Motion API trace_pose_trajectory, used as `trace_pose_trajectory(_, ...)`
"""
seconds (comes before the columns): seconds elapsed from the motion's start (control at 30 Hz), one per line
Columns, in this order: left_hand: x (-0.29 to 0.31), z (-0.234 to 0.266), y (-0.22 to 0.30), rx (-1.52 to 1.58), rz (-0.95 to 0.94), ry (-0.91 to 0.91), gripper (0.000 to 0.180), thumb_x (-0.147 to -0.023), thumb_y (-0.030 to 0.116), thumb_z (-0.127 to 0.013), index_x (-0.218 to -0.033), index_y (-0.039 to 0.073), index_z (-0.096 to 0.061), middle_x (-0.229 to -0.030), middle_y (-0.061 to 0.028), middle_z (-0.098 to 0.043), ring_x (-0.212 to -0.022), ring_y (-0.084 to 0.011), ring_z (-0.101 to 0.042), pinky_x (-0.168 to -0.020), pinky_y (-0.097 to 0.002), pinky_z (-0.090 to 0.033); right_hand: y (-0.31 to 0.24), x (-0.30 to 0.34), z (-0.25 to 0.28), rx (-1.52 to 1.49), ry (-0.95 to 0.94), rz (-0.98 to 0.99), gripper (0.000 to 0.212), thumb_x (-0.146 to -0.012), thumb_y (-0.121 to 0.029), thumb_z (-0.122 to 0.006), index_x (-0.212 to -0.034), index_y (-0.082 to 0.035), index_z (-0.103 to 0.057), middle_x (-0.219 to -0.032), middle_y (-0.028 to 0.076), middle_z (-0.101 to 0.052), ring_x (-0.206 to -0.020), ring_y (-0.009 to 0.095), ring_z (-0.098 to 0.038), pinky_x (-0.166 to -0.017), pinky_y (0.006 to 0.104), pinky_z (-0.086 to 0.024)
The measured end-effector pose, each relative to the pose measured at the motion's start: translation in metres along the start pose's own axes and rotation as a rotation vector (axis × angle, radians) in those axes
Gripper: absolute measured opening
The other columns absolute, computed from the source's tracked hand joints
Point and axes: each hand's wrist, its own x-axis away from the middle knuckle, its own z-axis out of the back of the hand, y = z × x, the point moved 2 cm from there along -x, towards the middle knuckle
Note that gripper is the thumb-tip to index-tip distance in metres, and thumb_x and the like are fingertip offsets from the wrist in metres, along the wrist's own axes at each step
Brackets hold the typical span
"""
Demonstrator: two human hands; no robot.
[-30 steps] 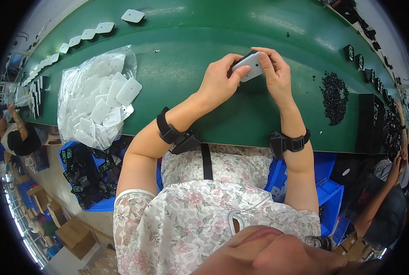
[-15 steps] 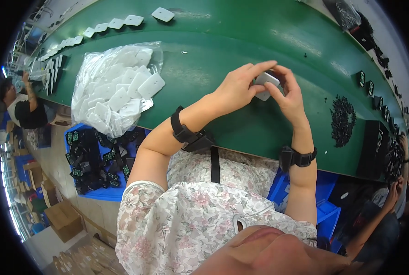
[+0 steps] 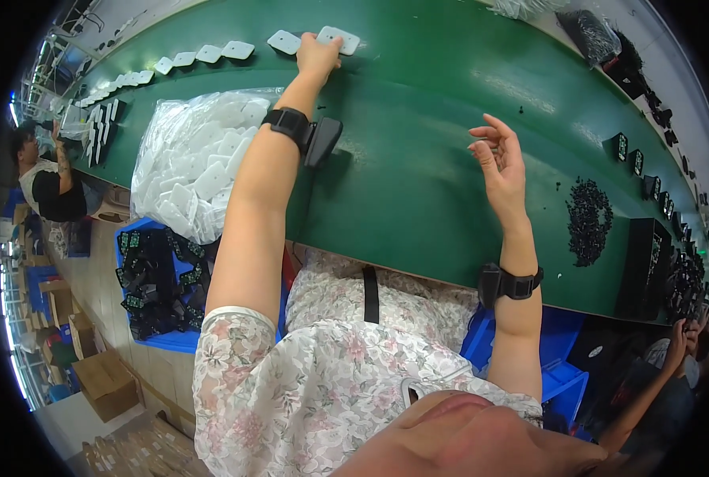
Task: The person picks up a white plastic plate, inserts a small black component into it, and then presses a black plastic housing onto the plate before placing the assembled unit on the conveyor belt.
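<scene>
My left hand [image 3: 319, 57] is stretched out to the far side of the green table, its fingers closed on the edge of a white plastic case [image 3: 340, 38] with rounded corners. That case is at the right end of a row of similar white cases, with a neighbouring case [image 3: 283, 41] just left of my fingers. Over the middle right of the table hovers my right hand [image 3: 501, 168], fingers loosely bent and apart, with nothing visible in it. Below my left forearm lies a clear plastic bag [image 3: 191, 159] full of white covers.
A pile of small black parts [image 3: 589, 222] lies on the right of the green table [image 3: 402, 191], near a black box [image 3: 645, 258]. Blue bins [image 3: 181, 340] with black circuit-board parts stand below the front edge. Other people work at both ends.
Both hands were together around a small white case over the table. My left hand has carried a case far left to the row's end; my right hand has let go and opened.
</scene>
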Motion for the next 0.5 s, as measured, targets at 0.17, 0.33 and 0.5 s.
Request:
trace_pose_trajectory(0.17,-0.025,0.012,-0.017,-0.304,0.224,-0.166,0.058,-0.077,0.032,-0.071,-0.113,-0.006,-0.047,-0.074,-0.0113,-0.067,-0.057,-0.0191,-0.064,-0.058,-0.0292,-0.052,-0.001,0.001,0.005,0.018,0.024,0.002,0.04,-0.094,-0.018,-0.056,-0.129,-0.002,-0.045,-0.11,0.008,-0.057,-0.088,0.011,-0.056,-0.078,0.0238,-0.046)
trace_pose_trajectory(0.33,-0.021,0.013,-0.001,-0.501,0.186,-0.166,0.061,-0.078,0.043,-0.068,-0.105,-0.01,-0.051,-0.067,-0.0089,-0.066,-0.056,-0.0174,-0.063,-0.058,-0.029,-0.051,-0.001,0.001,0.008,0.018,0.028,-0.023,0.037,-0.094,-0.017,-0.055,-0.128,-0.003,-0.047,-0.109,0.007,-0.057,-0.087,0.01,-0.056,-0.077,0.0233,-0.046)
trace_pose_trajectory(0.5,-0.039,0.083,-0.01,-0.875,-0.163,0.055,0.054,-0.082,0.046,-0.065,-0.119,0.009,-0.05,-0.116,-0.0181,-0.061,-0.096,-0.0402,-0.062,-0.083,-0.0544,-0.05,-0.008,-0.001,-0.005,-0.036,0.009,-0.014,0.036,-0.095,-0.017,-0.054,-0.128,-0.004,-0.048,-0.11,0.006,-0.058,-0.086,0.009,-0.055,-0.076,0.0224,-0.046)
